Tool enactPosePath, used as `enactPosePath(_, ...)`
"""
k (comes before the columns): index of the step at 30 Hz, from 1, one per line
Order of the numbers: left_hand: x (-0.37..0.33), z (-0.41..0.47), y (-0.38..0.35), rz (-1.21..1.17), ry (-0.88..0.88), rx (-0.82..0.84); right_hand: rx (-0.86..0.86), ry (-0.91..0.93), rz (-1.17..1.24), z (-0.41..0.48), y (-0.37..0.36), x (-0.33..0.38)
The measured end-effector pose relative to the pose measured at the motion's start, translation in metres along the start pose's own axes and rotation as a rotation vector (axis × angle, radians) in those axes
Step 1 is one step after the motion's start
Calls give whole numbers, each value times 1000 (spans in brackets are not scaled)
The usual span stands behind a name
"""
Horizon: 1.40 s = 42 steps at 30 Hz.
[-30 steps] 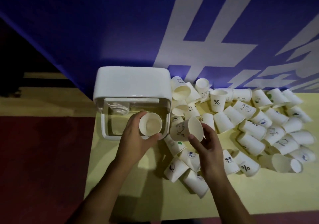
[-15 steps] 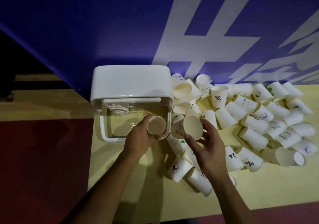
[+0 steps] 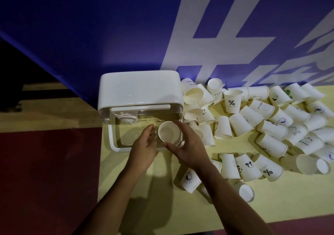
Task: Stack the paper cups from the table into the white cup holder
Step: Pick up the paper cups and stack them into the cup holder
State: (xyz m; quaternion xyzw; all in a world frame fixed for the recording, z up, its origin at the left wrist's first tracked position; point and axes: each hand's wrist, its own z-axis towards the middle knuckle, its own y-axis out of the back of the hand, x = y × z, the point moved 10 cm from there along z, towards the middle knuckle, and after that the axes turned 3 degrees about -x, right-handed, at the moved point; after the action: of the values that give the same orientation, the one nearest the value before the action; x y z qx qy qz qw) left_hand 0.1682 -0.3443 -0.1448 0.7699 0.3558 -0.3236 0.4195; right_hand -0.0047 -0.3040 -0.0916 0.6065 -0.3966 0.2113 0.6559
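The white cup holder stands at the table's back left, its clear front compartment open toward me. A short stack of cups lies inside it at the upper left. Over the compartment's right front corner I hold a paper cup, mouth up, which seems nested in a second cup. My left hand grips it from the left and my right hand wraps it from the right. Many loose paper cups lie on their sides to the right.
The yellow table ends at a front edge near me, with red floor on the left. A blue wall with white lettering rises right behind the holder. One cup marked % stands upright among the fallen ones.
My right hand has carried its cup leftward and brought it together with the cup in my left hand. Both hands now close around the same spot in front of the holder.
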Motion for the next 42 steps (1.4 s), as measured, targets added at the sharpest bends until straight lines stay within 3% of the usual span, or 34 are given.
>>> enactPosePath(6, -13, 3, -8, 68, -82, -38, 143, 32, -344, 10, -22, -9)
enactPosePath(13, -12, -2, -10, 91, -81, -77, 302, -9, -429, 18, -30, -16)
enactPosePath(17, -20, -6, -6, 127, -95, -104, 236, 13, -370, 10, -15, -9)
enactPosePath(22, -72, -40, -3, 151, -269, -257, -27, -35, -217, -30, 54, -26)
enactPosePath(29, -178, -52, -129, 220, -530, 2, -223, -348, -134, -79, 182, -122)
enactPosePath(42, -296, 38, -397, 893, -689, 196, -187, -318, -108, -71, 325, -252)
